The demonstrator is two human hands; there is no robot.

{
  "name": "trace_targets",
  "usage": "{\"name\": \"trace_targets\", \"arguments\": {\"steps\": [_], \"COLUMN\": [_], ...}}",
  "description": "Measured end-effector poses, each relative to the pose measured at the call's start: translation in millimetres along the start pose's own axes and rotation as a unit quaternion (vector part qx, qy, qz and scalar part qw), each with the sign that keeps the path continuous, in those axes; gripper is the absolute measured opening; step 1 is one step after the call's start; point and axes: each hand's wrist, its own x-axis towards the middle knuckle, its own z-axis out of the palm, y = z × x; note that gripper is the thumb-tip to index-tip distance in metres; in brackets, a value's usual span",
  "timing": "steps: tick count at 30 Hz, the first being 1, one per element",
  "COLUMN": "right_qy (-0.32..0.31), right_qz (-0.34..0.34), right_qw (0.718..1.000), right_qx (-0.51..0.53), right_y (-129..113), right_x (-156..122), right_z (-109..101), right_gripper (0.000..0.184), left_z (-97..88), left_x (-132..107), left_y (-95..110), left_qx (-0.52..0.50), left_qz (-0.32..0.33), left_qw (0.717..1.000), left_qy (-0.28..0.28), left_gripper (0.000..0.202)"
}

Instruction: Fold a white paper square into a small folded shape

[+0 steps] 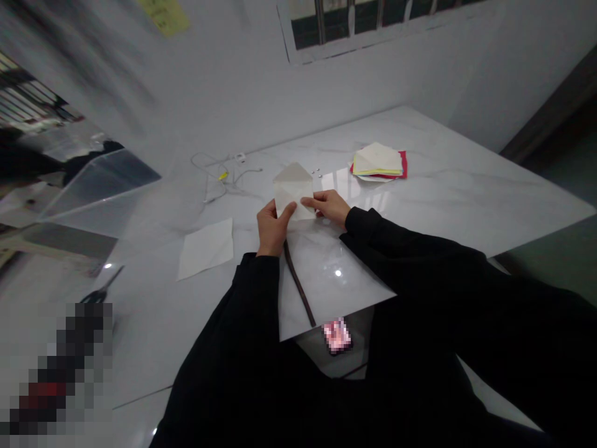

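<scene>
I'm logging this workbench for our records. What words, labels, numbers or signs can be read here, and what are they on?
No text can be read in this view.
Yellow note on the wall: too blurred to read.
Phone: screen pixelated, unreadable.
Folded white paper between the left hand and right hand: no writing shows.

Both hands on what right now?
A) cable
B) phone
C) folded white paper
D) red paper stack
C. The left hand and right hand both hold the folded white paper at its lower part.
</scene>
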Motion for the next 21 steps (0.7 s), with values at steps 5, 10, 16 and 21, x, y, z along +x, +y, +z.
{"name": "trace_targets", "arguments": {"steps": [5, 10, 16, 21], "right_qy": [-0.013, -0.024, 0.019, 0.058], "right_qz": [-0.004, 0.006, 0.021, 0.04], "right_qw": [1.0, 0.999, 1.0, 0.996], "right_qx": [-0.001, -0.034, 0.003, 0.056], "right_y": [-3, -11, -12, -14], "right_x": [-2, -6, -6, -4], "right_z": [0, 1, 3, 2], "right_gripper": [0.047, 0.039, 0.036, 0.031], "left_z": [0.7, 1.4, 2.3, -0.2], "left_x": [-1, -3, -2, 1], "left_y": [2, 4, 6, 4], "left_qx": [-0.011, -0.016, -0.028, -0.028], "left_qz": [-0.027, -0.035, -0.051, -0.064], "left_qw": [0.999, 0.999, 0.998, 0.997], "left_qy": [0.013, 0.01, 0.004, 0.015], "left_gripper": [0.054, 0.056, 0.059, 0.051]}}
